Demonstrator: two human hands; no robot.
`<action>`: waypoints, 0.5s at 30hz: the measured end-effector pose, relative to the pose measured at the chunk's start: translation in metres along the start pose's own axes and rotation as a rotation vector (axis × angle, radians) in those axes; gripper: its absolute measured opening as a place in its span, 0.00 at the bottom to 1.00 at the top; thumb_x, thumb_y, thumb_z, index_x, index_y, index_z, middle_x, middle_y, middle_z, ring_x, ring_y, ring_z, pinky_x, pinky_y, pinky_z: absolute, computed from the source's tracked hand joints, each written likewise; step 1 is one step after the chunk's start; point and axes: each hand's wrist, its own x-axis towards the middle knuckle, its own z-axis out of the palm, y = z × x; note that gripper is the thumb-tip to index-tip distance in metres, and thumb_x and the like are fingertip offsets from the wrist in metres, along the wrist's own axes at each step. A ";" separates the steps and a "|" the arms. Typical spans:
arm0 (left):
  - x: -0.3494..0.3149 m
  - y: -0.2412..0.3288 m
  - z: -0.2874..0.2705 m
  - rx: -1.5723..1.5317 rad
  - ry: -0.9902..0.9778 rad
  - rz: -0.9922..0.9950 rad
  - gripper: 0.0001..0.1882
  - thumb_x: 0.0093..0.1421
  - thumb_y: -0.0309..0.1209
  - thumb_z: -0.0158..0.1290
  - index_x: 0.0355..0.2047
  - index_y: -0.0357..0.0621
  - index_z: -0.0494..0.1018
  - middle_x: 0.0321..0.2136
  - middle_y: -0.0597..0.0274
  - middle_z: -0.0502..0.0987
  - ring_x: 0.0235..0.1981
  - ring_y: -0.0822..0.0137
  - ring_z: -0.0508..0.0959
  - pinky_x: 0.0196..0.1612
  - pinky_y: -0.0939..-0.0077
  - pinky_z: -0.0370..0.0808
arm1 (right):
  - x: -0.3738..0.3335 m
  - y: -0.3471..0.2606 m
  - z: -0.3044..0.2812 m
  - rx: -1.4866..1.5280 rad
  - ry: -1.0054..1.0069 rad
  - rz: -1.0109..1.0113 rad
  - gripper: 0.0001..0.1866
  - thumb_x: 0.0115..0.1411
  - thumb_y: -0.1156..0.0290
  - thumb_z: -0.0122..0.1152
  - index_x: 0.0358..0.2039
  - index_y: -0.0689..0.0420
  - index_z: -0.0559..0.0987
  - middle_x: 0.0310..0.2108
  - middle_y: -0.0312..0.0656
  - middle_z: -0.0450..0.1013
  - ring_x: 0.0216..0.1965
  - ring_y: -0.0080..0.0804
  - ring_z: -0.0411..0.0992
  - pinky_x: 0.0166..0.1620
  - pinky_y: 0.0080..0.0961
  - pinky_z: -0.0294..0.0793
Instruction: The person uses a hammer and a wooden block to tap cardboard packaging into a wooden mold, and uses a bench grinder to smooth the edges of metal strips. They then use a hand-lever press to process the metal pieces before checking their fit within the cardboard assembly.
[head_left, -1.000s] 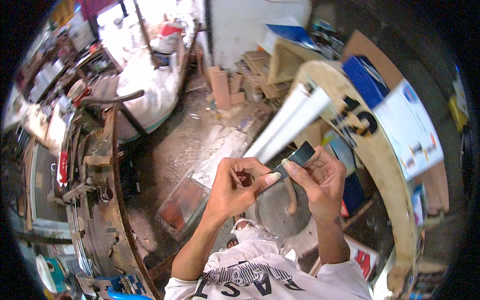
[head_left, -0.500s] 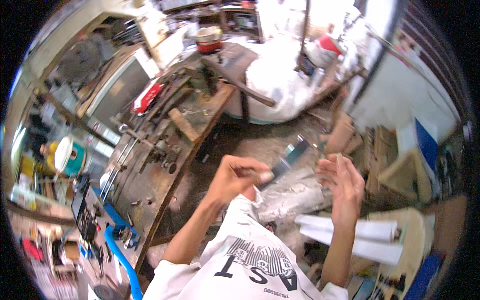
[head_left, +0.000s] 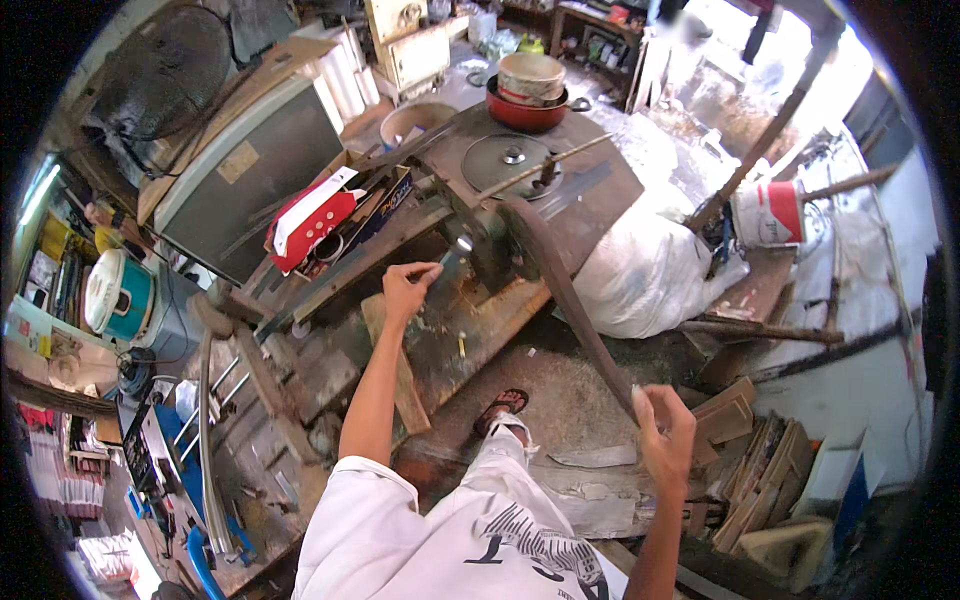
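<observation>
A: What is held by the left hand?

B: A thin dark metal strip is pinched between thumb and fingers, its far end pointed at the grey machine on the workbench. What the strip is cannot be made out clearly; it may be a blade.

A: And the right hand?

B: It is closed around the lower end of a dark belt, which runs up slanted to the machine.

A: What else is seen?

B: A red pot is set behind the machine, a white sack just beside it, and wood offcuts are stacked near the right hand.
</observation>
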 end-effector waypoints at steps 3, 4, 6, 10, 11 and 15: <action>0.036 0.015 0.010 0.000 -0.135 -0.079 0.09 0.54 0.31 0.64 0.34 0.42 0.84 0.25 0.56 0.84 0.24 0.71 0.79 0.32 0.72 0.74 | 0.084 0.055 0.039 -0.231 0.155 -0.260 0.17 0.65 0.60 0.61 0.33 0.64 0.79 0.21 0.39 0.73 0.27 0.28 0.74 0.36 0.26 0.72; 0.047 0.020 0.006 0.027 -0.186 -0.133 0.09 0.55 0.32 0.64 0.34 0.42 0.85 0.27 0.55 0.84 0.27 0.68 0.81 0.35 0.70 0.75 | 0.097 0.063 0.041 -0.251 -0.116 -0.017 0.20 0.66 0.56 0.58 0.32 0.64 0.78 0.19 0.39 0.71 0.25 0.27 0.71 0.33 0.27 0.70; 0.066 0.013 0.008 0.050 -0.243 -0.174 0.09 0.54 0.32 0.64 0.33 0.42 0.85 0.27 0.54 0.84 0.29 0.67 0.82 0.37 0.66 0.76 | 0.098 0.058 0.055 -0.176 -0.368 0.333 0.30 0.67 0.46 0.50 0.28 0.66 0.76 0.16 0.40 0.65 0.20 0.28 0.63 0.27 0.31 0.64; 0.119 0.030 -0.003 0.085 -0.362 -0.331 0.09 0.52 0.30 0.65 0.33 0.39 0.84 0.20 0.54 0.81 0.20 0.68 0.76 0.29 0.70 0.72 | 0.108 -0.054 0.022 -0.493 -0.426 0.571 0.31 0.65 0.45 0.52 0.30 0.67 0.79 0.18 0.49 0.71 0.22 0.37 0.71 0.30 0.35 0.70; 0.132 0.028 -0.004 0.091 -0.444 -0.363 0.09 0.52 0.30 0.65 0.32 0.39 0.84 0.20 0.54 0.81 0.20 0.68 0.77 0.29 0.71 0.72 | 0.107 -0.099 0.018 -0.669 -0.326 0.501 0.30 0.65 0.47 0.54 0.25 0.67 0.78 0.15 0.49 0.68 0.19 0.36 0.68 0.28 0.37 0.67; 0.182 0.019 -0.016 0.167 -0.525 -0.421 0.09 0.50 0.28 0.65 0.32 0.38 0.84 0.21 0.54 0.82 0.23 0.69 0.79 0.30 0.72 0.73 | 0.189 -0.293 0.053 -1.287 -0.317 0.571 0.23 0.61 0.55 0.60 0.32 0.67 0.82 0.22 0.56 0.75 0.25 0.44 0.74 0.33 0.39 0.71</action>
